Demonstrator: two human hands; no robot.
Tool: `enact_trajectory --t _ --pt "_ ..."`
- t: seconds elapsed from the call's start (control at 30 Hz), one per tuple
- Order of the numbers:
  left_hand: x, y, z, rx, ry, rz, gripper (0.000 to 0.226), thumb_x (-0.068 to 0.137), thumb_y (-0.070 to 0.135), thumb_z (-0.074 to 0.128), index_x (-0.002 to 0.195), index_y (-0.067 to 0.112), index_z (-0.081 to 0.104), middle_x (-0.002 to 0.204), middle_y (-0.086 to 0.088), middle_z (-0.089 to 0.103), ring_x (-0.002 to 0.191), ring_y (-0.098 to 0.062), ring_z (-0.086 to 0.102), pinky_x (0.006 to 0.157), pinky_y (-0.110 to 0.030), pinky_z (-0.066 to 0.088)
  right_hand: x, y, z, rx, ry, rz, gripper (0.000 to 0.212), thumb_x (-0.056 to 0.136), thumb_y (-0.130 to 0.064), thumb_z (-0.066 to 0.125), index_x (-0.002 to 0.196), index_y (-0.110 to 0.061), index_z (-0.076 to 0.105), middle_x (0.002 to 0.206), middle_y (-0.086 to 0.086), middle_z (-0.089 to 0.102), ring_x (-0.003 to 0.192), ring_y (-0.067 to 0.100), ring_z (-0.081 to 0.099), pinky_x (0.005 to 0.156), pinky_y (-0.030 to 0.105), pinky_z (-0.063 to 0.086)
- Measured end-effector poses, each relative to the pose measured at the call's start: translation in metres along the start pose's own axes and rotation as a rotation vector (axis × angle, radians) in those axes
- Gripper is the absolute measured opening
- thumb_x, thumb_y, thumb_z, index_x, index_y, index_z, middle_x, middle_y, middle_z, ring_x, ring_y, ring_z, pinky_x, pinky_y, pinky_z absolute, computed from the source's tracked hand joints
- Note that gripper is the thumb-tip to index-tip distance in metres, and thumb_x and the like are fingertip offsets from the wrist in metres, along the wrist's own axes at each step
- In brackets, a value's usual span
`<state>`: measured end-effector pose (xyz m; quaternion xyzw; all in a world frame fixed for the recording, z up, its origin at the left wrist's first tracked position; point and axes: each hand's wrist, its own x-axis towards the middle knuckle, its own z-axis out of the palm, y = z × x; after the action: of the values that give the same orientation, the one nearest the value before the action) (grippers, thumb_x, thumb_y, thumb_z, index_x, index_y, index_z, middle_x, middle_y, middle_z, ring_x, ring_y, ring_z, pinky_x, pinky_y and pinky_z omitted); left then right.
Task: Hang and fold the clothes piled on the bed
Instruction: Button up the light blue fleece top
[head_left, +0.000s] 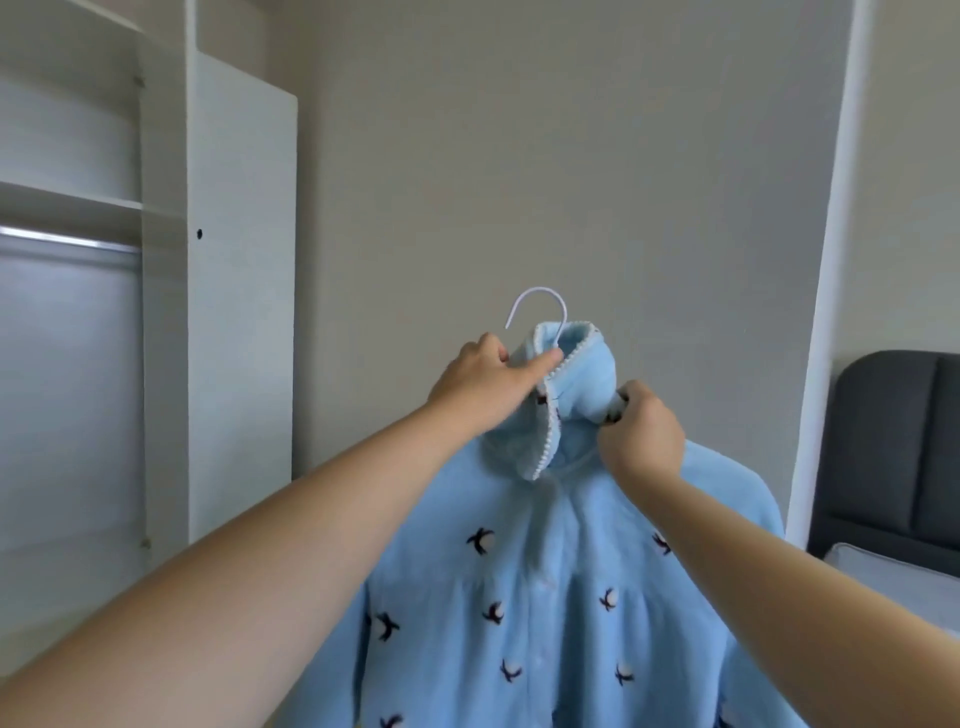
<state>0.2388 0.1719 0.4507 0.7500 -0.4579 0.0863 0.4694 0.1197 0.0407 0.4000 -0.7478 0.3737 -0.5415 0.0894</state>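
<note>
A light blue fleece pyjama top (545, 597) with small dark bird marks hangs in front of me on a white hanger, whose hook (537, 306) sticks up out of the collar. My left hand (488, 387) pinches the left side of the collar, thumb and fingers on the white-trimmed edge just below the hook. My right hand (641, 434) grips the right side of the collar, its fingers curled round the bunched cloth. The hanger's arms are hidden inside the top.
An open white wardrobe (166, 291) stands at the left with a shelf and a metal hanging rail (67, 240). A bare grey wall is behind the top. At the right is a bed with a dark grey padded headboard (893, 447) and a white mattress (893, 582).
</note>
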Motion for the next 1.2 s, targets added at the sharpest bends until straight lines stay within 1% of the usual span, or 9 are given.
enact_trajectory --t 0.13,0.3,0.5,0.6,0.7,0.8,1.0,1.1,1.2 --pt "0.002 0.002 0.009 0.242 -0.055 -0.076 0.030 0.078 0.034 0.060 0.098 0.014 0.052 0.096 -0.004 0.051 0.089 -0.026 0.053 0.070 -0.029 0.040 -0.006 0.001 0.000 -0.008 -0.040 -0.028 0.016 0.072 -0.001 0.045 0.077 -0.016 0.046 0.063 -0.003 0.048 0.067 0.029 0.050 0.057 0.031 0.032" --pt "0.005 -0.040 -0.005 -1.011 -0.318 -0.448 0.031 0.091 -0.009 0.026 0.080 0.002 0.053 0.059 -0.012 0.060 0.052 -0.021 0.058 0.053 -0.025 0.050 0.000 0.013 -0.018 0.170 -0.111 0.088 0.020 0.065 0.003 0.045 0.073 -0.013 0.053 0.062 0.002 0.053 0.065 0.026 0.049 0.057 0.028 0.037" --pt "-0.003 -0.065 0.006 0.203 0.142 -0.086 0.035 0.077 0.004 0.061 0.108 0.020 0.060 0.109 -0.002 0.060 0.100 -0.026 0.057 0.078 -0.030 0.045 -0.003 0.016 -0.021 0.215 -0.117 0.138 0.019 0.064 0.004 0.044 0.069 -0.012 0.055 0.059 0.003 0.053 0.061 0.024 0.048 0.056 0.027 0.037" --pt "-0.012 -0.051 0.012 0.258 0.160 0.330 0.013 0.087 0.017 0.059 0.074 0.020 0.059 0.082 0.000 0.061 0.089 -0.028 0.056 0.069 -0.032 0.041 -0.005 0.019 -0.020 0.220 -0.108 0.175 0.018 0.063 0.003 0.043 0.068 -0.010 0.054 0.059 0.005 0.052 0.060 0.024 0.046 0.056 0.027 0.037" --pt "-0.017 -0.048 0.019 0.317 -0.229 0.238 0.040 0.085 0.058 0.055 0.068 0.022 0.048 0.072 0.006 0.052 0.077 -0.022 0.054 0.065 -0.031 0.039 -0.005 0.023 -0.020 0.252 -0.109 0.206 0.022 0.062 0.004 0.042 0.075 -0.003 0.058 0.063 0.010 0.053 0.062 0.025 0.046 0.058 0.029 0.040" --pt "-0.016 -0.050 0.027 0.346 -0.349 0.164 0.033 0.077 0.052 0.069 0.072 0.025 0.051 0.080 0.006 0.055 0.088 -0.021 0.059 0.070 -0.029 0.042 -0.012 0.024 -0.019 0.305 -0.173 0.181 0.023 0.062 0.009 0.044 0.069 -0.009 0.057 0.059 0.006 0.053 0.061 0.024 0.048 0.054 0.028 0.041" --pt "-0.010 -0.044 0.033 0.234 -0.167 0.056 0.028 0.074 0.035 0.069 0.060 0.019 0.052 0.065 0.006 0.054 0.071 -0.024 0.057 0.055 -0.025 0.036 -0.017 0.008 -0.024 0.325 -0.051 -0.012 0.027 0.076 -0.011 0.048 0.098 -0.014 0.062 0.099 0.007 0.058 0.093 0.022 0.054 0.080 0.036 0.047" --pt "-0.010 -0.037 0.035 0.310 -0.081 0.101 0.024 0.074 0.034 0.067 0.062 0.019 0.053 0.063 0.007 0.050 0.069 -0.025 0.053 0.053 -0.025 0.033 -0.016 -0.014 -0.022 0.307 -0.170 0.046 0.033 0.078 -0.048 0.054 0.083 -0.015 0.052 0.073 -0.002 0.057 0.067 0.018 0.056 0.054 0.028 0.040" --pt "-0.012 -0.036 0.039 0.269 -0.060 0.133 0.024 0.076 0.034 0.067 0.062 0.021 0.052 0.065 0.007 0.052 0.073 -0.026 0.056 0.056 -0.026 0.035 -0.015 -0.016 -0.020 0.079 -0.368 0.106 0.034 0.079 -0.041 0.064 0.078 -0.010 0.049 0.063 0.000 0.051 0.054 0.018 0.050 0.048 0.026 0.034"
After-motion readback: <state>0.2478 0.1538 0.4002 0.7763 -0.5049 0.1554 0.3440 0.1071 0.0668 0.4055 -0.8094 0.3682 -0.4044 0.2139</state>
